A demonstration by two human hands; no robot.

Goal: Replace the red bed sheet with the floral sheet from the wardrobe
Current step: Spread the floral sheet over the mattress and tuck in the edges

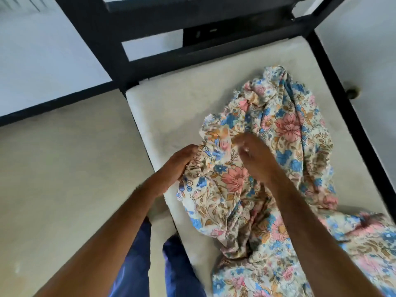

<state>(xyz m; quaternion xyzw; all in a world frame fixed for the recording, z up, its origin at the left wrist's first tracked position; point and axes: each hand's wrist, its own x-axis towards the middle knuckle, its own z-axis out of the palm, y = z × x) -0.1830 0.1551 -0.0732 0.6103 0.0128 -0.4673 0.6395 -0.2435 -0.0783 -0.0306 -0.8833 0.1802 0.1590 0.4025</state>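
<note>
The floral sheet (pixel 285 133), cream with pink and blue flowers, lies bunched on the bare cream mattress (pixel 184 101). Its gathered elastic edge faces the left side of the bed. My left hand (pixel 182 162) grips that ruffled edge near the mattress's left side. My right hand (pixel 255 155) pinches the fabric a little further right, blurred by motion. Both forearms reach in from the bottom of the view. No red sheet is in view.
A black bed frame (pixel 342 97) runs along the head and right side of the mattress. Beige floor (pixel 64 168) lies to the left, with a white wall and dark skirting behind. My legs in blue trousers (pixel 171 264) stand against the mattress's left edge.
</note>
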